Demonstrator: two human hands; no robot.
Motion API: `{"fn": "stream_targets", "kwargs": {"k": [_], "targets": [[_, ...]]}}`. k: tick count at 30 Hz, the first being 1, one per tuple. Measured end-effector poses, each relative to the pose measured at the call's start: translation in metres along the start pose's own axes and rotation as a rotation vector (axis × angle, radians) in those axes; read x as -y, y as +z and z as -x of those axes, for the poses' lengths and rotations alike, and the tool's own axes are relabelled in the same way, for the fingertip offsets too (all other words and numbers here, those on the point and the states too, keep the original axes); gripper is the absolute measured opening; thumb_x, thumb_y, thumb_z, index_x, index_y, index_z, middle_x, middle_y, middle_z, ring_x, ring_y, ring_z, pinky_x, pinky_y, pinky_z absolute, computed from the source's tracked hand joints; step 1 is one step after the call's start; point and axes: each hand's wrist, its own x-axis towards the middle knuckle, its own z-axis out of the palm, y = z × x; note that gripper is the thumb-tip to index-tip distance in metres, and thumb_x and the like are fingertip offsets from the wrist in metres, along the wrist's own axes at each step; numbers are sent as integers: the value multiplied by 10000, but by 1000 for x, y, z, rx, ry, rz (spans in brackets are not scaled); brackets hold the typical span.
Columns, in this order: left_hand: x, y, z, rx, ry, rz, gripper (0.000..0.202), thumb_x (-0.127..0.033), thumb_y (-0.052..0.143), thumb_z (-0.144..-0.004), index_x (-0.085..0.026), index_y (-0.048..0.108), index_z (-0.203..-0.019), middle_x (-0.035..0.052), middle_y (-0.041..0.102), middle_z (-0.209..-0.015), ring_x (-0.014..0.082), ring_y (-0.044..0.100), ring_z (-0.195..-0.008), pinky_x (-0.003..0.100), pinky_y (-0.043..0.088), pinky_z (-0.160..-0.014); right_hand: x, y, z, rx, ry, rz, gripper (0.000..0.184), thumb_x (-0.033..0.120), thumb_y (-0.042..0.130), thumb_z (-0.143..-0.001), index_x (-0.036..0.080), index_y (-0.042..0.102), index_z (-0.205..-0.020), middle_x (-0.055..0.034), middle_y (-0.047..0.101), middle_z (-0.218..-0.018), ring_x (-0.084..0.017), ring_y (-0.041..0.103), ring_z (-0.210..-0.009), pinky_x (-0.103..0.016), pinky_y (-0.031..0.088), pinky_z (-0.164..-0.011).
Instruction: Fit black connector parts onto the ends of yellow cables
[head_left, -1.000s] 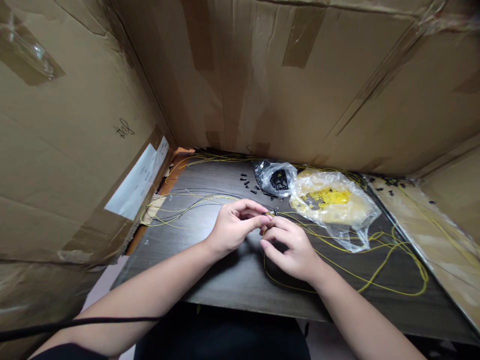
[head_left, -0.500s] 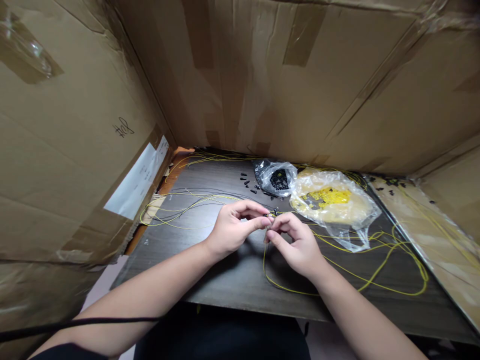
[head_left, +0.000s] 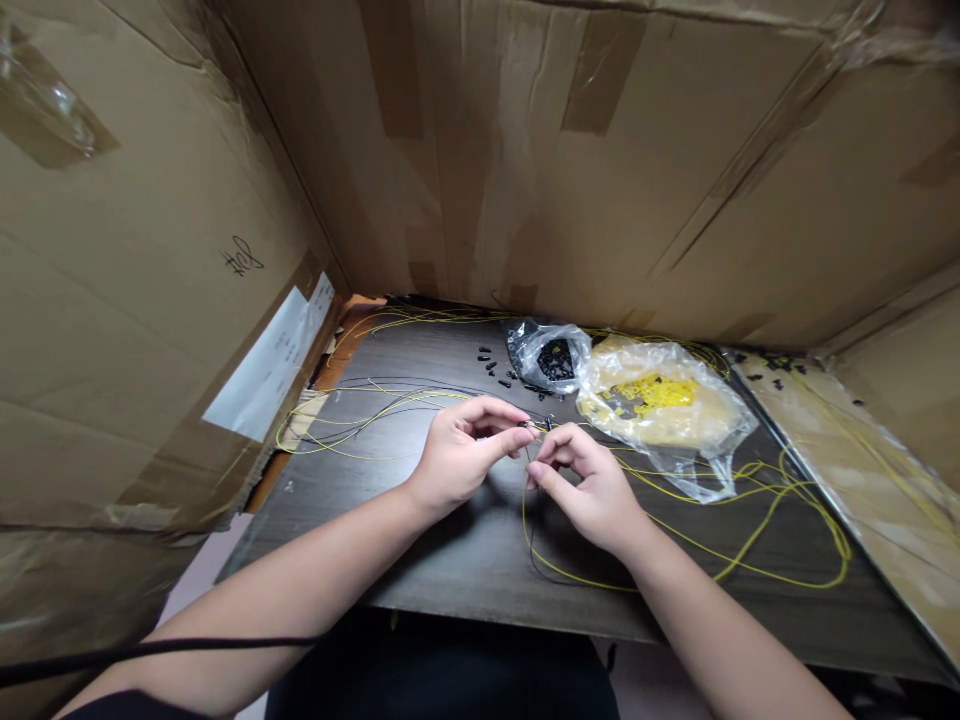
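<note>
My left hand (head_left: 461, 455) and my right hand (head_left: 589, 485) meet over the dark table (head_left: 450, 550), fingertips almost touching. Each hand is closed in a pinch on a thin wire end (head_left: 529, 428), where a small black piece sits between the fingertips. A yellow wire (head_left: 750, 560) hangs from my right hand in a loop and runs off to the right across the table. A thin black wire loops down beside it.
Cardboard walls (head_left: 525, 150) close in the table at the back and on both sides. A clear bag of black parts (head_left: 551, 355) and a clear bag of yellow parts (head_left: 660, 400) lie behind my hands. More yellow and black wires (head_left: 352, 415) and loose black pieces (head_left: 495, 368) lie at the left.
My right hand has risen and closed in towards the left hand's fingertips. The yellow loop below it has shifted slightly. The left hand has stayed nearly still.
</note>
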Motion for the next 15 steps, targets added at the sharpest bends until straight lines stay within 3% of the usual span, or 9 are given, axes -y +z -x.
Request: {"fn": "stream_targets", "kwargs": {"k": [4, 9, 15], "targets": [[2, 0, 2, -2, 12, -23, 307, -309, 853, -718, -144, 686, -916, 51, 760, -774, 123, 675, -607, 227, 559, -597, 1, -1, -1, 34, -3, 24, 126, 306, 607, -954, 226, 518, -916, -2, 655, -782, -158, 674, -707, -297, 510, -691], [5, -1, 5, -4, 29, -42, 267, -288, 854, -720, -145, 649, -817, 42, 750, -769, 128, 700, -673, 210, 557, -636, 3, -2, -2, 62, -40, 105, 67, 273, 604, -952, 227, 555, -963, -3, 670, -782, -153, 669, -700, -291, 515, -685], [4, 0, 7, 25, 45, -97, 269, -311, 854, -720, -134, 680, -824, 69, 755, -777, 150, 701, -675, 237, 551, -623, 8, -5, 1, -239, -293, 271, 141, 215, 662, -907, 224, 638, -1045, -57, 704, -949, -178, 653, -794, -327, 532, -723]]}}
